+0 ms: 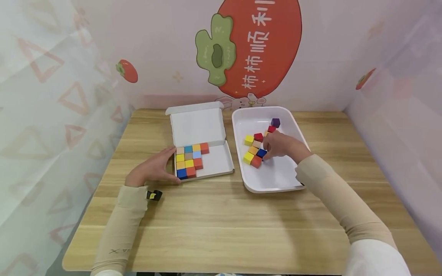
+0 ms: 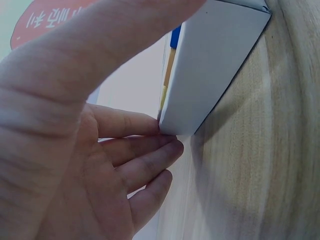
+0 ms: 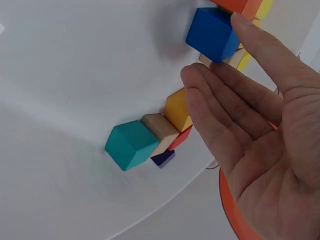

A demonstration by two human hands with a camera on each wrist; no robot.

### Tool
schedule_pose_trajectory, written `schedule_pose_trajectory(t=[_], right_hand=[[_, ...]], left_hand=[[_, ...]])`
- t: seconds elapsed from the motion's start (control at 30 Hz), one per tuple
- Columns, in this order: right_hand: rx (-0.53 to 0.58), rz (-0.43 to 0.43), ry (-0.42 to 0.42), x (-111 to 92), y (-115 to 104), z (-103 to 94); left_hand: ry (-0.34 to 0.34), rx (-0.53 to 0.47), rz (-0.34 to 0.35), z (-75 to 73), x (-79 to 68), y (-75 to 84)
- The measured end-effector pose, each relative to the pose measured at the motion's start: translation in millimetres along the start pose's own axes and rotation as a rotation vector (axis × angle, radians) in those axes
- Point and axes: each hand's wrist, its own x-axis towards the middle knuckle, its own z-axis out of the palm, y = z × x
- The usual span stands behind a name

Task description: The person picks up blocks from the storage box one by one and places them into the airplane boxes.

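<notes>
Against one box [image 1: 216, 163] of twelve blocks [image 1: 189, 163] rests one left hand [image 1: 155, 167].

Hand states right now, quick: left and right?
Left hand: open, spread against the left side of the white box.
Right hand: at the blue cube; whether it grips it cannot be told.

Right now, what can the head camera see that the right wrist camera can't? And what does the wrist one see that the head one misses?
Only the head view shows the left hand touching the white box.

Only the right wrist view shows a teal cube inside the white tray.

Both show that tray, the right hand, the blue cube by it and the purple cube.
</notes>
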Motion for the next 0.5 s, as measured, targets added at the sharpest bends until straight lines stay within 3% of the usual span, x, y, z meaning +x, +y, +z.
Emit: schedule_pose_trajectory(t=[0.23, 0.5], right_hand=[[0.006, 0.03, -0.011, 9.6, 0.1, 3.8], [-0.016, 0.047, -0.014, 8.4, -6.5, -0.9]], left_hand=[[-0.016, -0.021, -0.032, -0.6, -0.2, 0.6], [-0.022, -0.003, -0.015, 0.2, 2.6, -1.0]])
